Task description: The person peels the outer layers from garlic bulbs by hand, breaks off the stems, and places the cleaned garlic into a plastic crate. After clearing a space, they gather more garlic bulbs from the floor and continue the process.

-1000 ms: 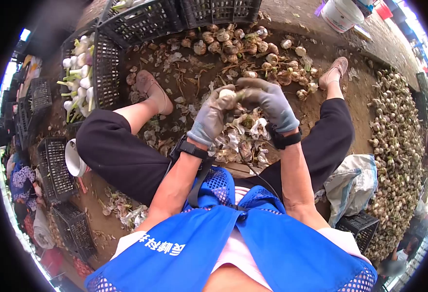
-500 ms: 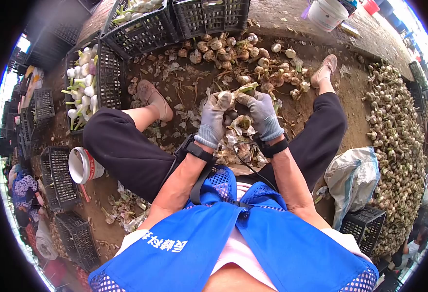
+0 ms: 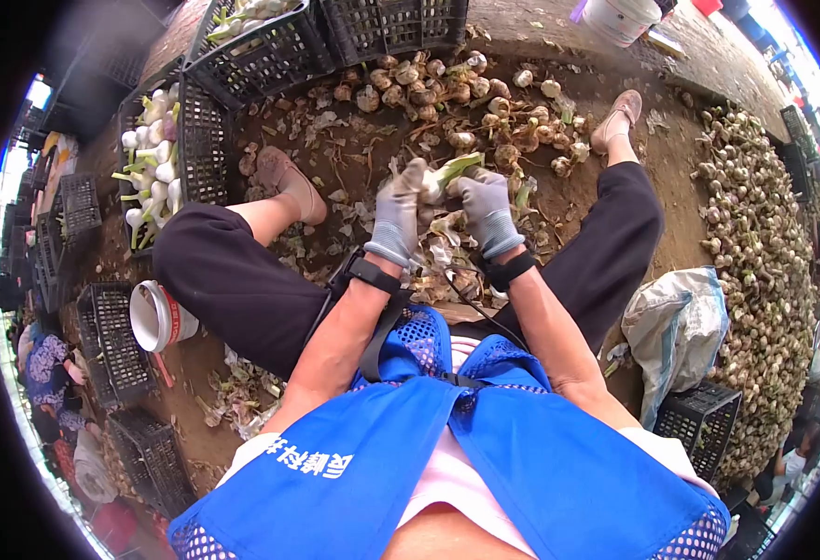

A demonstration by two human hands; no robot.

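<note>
A garlic bulb (image 3: 436, 183) with a pale green stem is held up between my two gloved hands, above the dirt floor and between my legs. My left hand (image 3: 399, 207) is closed around the bulb's left side. From the other side, my right hand (image 3: 486, 207) has its curled fingers pressed against the bulb near the base of the stem; exactly what its fingertips pinch is hidden. Papery garlic skins (image 3: 443, 252) lie below my hands. Ahead of them, unpeeled garlic bulbs (image 3: 424, 89) with soil on them are scattered on the ground.
Black crates (image 3: 270, 56) stand ahead to the left; another crate (image 3: 207, 140) holds clean white garlic. A white bucket (image 3: 153, 317) is beside my left knee. On the right are a large garlic heap (image 3: 755, 261), a white sack (image 3: 676, 327) and a small crate (image 3: 699, 429).
The garlic bulb has turned, and more of its white side and green stem shows. My hands have shifted slightly left and stand a little further apart. The view has moved slightly.
</note>
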